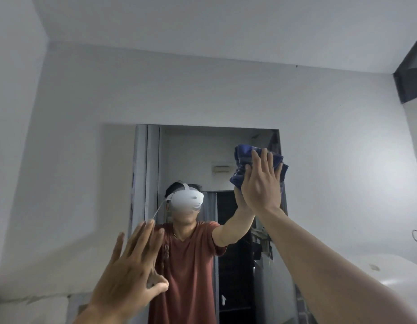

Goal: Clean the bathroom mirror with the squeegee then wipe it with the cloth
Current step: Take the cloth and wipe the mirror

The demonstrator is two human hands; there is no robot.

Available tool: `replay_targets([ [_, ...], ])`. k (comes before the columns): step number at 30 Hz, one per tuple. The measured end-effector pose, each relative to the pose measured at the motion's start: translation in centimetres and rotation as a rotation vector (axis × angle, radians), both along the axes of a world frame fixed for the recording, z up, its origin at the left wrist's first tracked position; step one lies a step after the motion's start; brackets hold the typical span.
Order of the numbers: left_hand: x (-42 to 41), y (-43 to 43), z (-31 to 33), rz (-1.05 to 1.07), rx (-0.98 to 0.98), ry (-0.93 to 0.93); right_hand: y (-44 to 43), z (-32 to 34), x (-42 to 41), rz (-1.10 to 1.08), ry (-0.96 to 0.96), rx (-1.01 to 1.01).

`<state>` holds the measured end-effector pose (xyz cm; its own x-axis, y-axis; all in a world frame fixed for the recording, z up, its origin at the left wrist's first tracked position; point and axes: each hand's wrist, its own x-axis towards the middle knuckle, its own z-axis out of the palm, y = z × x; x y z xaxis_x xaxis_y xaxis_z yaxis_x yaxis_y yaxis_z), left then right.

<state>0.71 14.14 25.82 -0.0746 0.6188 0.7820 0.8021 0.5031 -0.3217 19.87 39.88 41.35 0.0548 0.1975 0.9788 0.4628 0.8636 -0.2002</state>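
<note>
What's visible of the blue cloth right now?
The blue cloth is dark blue, soft and towel-like, bunched into a crumpled wad with folds showing above and beside the fingers. The right hand presses it, palm flat and fingers straight, against the mirror near its upper right corner. Its reflection merges with it, so the exact outline is hard to tell. The left hand does not touch it.

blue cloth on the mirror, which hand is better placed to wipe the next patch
Right. The right hand presses the blue cloth flat against the mirror near its top right corner; the left hand is lower, open and holds nothing.
</note>
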Motion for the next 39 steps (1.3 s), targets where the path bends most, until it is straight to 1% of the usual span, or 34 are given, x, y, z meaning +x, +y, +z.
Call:
replay_targets([
  [5,0.0,0.1,-0.5,0.000,0.026,-0.040,-3.0,0.9,-2.1,-0.001,-0.062,0.057],
  [15,0.2,0.1,-0.5,0.032,0.056,0.006,-10.0,4.4,-8.2,0.013,-0.192,0.123],
  [18,0.0,0.0,-1.4,0.014,0.072,-0.002,-11.8,5.4,-9.7,0.016,-0.218,0.106],
  [21,-0.8,-0.1,-3.3,0.012,0.032,0.009,-13.6,6.2,-10.3,0.024,-0.273,0.095],
  [26,-1.0,-0.1,-4.3,0.021,0.023,0.018,-15.9,6.7,-11.5,0.032,-0.373,0.144],
  [32,-0.7,-0.1,-4.6,0.047,0.043,0.010,-17.1,4.9,-12.9,0.041,-0.521,0.312],
  [39,-0.1,-0.5,-4.3,0.042,0.079,0.036,-17.0,1.0,-12.6,0.047,-0.621,0.388],
])
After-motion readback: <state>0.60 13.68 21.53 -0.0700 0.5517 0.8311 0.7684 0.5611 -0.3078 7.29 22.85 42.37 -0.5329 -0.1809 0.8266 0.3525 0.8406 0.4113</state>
